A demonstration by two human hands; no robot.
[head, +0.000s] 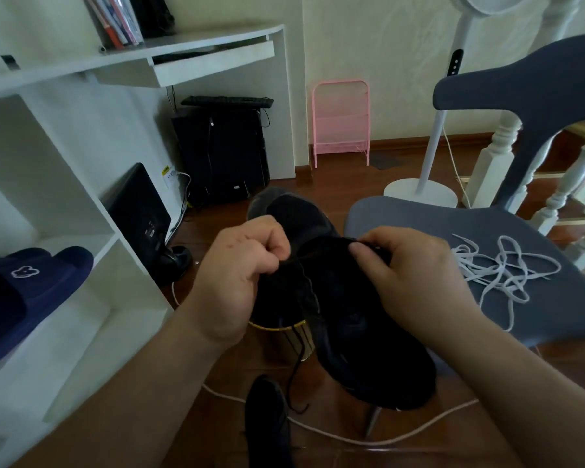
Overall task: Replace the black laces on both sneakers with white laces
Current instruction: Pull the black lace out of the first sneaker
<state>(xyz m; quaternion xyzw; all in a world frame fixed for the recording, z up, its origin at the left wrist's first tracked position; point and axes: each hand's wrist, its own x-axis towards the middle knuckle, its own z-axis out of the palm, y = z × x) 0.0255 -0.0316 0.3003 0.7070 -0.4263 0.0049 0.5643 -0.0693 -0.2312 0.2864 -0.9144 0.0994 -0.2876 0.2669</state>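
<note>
The dark low-top sneaker (358, 319) held up in the middle is so black and blurred that its eyelets and the path of the thin black lace (298, 363) across them cannot be made out, and both hands (237, 275) cover its near collar. The second dark sneaker (267, 423) on the floor is cut off by the bottom edge. Book spines (115, 18) on the white bench (169, 45) run off the top edge, their titles unreadable

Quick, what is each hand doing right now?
Left hand: pinches the black lace of the black sneaker.
Right hand: grips the sneaker's upper edge.
</note>
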